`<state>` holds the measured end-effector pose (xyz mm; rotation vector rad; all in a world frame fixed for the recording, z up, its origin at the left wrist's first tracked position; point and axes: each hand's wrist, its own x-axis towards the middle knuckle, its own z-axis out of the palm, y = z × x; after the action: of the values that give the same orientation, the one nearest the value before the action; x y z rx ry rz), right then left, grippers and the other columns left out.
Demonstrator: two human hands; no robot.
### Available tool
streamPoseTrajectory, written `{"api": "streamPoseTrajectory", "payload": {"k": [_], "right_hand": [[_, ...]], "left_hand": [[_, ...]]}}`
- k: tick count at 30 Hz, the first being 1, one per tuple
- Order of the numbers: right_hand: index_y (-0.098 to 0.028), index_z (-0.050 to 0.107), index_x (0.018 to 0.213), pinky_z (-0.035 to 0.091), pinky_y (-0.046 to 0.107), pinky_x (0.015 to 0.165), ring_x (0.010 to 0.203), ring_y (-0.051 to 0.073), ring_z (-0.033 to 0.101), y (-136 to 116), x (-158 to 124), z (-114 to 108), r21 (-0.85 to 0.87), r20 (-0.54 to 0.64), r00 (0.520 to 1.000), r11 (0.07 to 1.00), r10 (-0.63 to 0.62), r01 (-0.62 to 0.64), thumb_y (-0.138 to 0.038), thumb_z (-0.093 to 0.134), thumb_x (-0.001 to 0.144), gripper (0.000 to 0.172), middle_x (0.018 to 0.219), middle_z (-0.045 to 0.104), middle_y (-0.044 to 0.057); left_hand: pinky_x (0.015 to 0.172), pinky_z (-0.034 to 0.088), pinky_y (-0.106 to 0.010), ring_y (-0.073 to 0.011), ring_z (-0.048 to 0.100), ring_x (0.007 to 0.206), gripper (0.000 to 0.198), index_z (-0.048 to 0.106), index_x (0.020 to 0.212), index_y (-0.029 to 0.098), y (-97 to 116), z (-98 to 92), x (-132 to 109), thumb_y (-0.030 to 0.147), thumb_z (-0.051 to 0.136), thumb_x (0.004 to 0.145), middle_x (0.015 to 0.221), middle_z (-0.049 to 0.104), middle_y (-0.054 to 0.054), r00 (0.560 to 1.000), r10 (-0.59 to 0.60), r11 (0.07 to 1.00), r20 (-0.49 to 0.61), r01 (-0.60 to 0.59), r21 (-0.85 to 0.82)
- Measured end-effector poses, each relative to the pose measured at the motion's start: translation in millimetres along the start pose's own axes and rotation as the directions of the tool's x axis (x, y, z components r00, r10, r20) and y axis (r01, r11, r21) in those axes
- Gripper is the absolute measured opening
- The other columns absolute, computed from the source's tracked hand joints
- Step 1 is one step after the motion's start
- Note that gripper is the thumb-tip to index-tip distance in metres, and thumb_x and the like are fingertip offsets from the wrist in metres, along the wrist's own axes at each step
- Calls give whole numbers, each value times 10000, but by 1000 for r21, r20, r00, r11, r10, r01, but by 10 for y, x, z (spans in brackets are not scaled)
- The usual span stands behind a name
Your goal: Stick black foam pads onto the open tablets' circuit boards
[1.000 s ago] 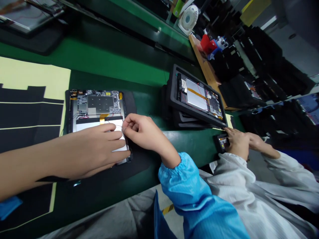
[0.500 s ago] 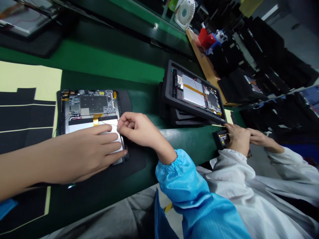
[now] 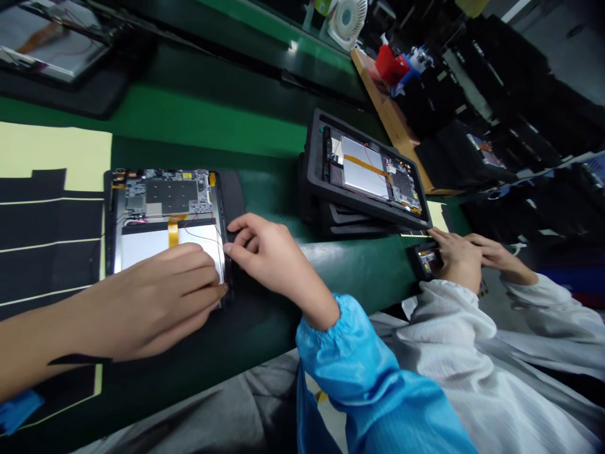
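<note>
On the green bench (image 3: 203,120), an open black-framed tablet (image 3: 165,195) lies under both hands.
The open left hand (image 3: 161,293) presses flat on its silver battery panel (image 3: 137,249), spreading pressure evenly; the half-curled right hand (image 3: 269,252) steadies the edge, not gripping.

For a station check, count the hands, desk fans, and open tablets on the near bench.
Open tablets: 2
Desk fans: 1
Hands: 4 (left hand, right hand, two co-worker's hands)
Total: 7
</note>
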<state>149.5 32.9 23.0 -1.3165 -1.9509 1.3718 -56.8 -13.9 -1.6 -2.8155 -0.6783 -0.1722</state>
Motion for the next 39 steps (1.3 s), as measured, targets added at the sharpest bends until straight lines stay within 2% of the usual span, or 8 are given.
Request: {"api": "streamPoseTrajectory", "payload": {"k": [2,4,10,14,19,27,35,39], "right_hand": [[-192,653,910,424,216,640,650,103,586,-16,-215,22,-2,-64,997,999,44,-44,-163,669,914,33,723,633,-50],[-196,681,865,408,218,623,639,106,586,-14,-408,66,2,-32,995,995,98,-98,-166,660,921,66,695,632,-48],[-191,687,789,398,216,634,625,99,567,6,-590,231,-74,-83,988,988,132,-138,-93,683,874,130,680,621,-50],[-190,641,774,369,220,614,599,96,531,-6,-562,272,-138,-89,993,986,83,-95,-74,646,867,149,667,585,-54],[-196,589,791,347,228,606,617,110,511,53,-558,271,-248,-40,999,969,-31,20,-89,598,863,129,685,540,-43],[-185,579,895,380,249,638,675,136,517,144,-542,211,-311,44,978,928,-202,206,-154,522,939,79,781,541,-8],[-208,566,780,353,231,594,609,112,501,-13,-478,250,-199,-41,999,979,21,-29,-114,575,832,107,674,527,-53],[-211,560,746,345,233,577,570,107,498,-66,-455,262,-162,-68,990,978,125,-135,-118,604,784,110,625,524,-69]], "left_hand": [[783,547,-284,-104,604,890,512,783,1016,236,16,10,-47,453,319,1000,834,656,66,991,-72,988,-113,55,-143],[794,560,-315,-146,609,958,475,774,1076,215,34,10,-98,409,343,1023,871,657,34,974,-125,964,-186,75,-254],[861,532,-448,-244,586,992,312,696,1197,145,78,-41,-166,74,456,1010,1005,656,-91,973,-154,885,-173,57,-462],[856,505,-443,-258,577,965,288,683,1139,143,104,-38,-150,78,435,1009,963,633,-90,953,-186,868,-241,45,-494],[872,513,-444,-263,588,924,279,714,1089,149,88,-36,-140,125,450,1002,927,632,-89,964,-166,878,-205,50,-476],[800,528,-405,-255,596,867,239,735,1001,173,67,-35,-123,137,501,975,855,634,-77,947,-165,881,-275,16,-473],[789,574,-428,-250,615,852,298,759,979,148,101,-21,-113,172,462,1002,863,658,-92,950,-160,899,-269,28,-436],[761,593,-395,-193,625,817,395,765,932,165,100,12,-103,230,389,1034,824,664,-50,945,-148,937,-290,41,-346]]}}
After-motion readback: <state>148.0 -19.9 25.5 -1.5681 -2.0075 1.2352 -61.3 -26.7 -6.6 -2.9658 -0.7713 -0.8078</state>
